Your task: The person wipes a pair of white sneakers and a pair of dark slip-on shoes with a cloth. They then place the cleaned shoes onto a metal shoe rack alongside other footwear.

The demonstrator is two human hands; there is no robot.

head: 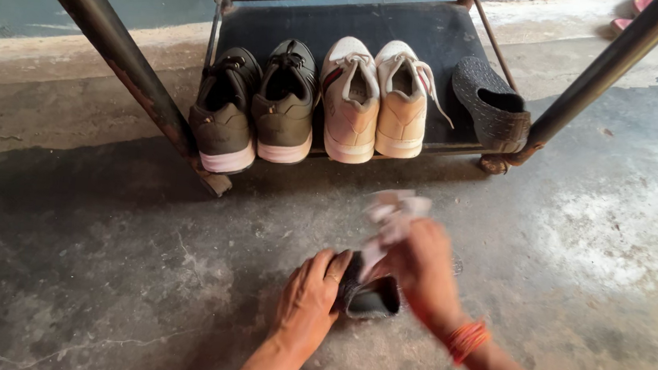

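A dark slip-on shoe lies on the grey concrete floor, right between the two hands and in front of the metal shoe rack. Its long side runs from the person toward the rack.

The left hand lies flat against the shoe's left side, fingers spread and pointing away, holding it steady. The right hand is just above the shoe's far end. It is closed around a pale rag, which looks blurry. Both hands are right at the shoe.

On the rack sit two dark sneakers, two pale sneakers and one more dark slip-on.
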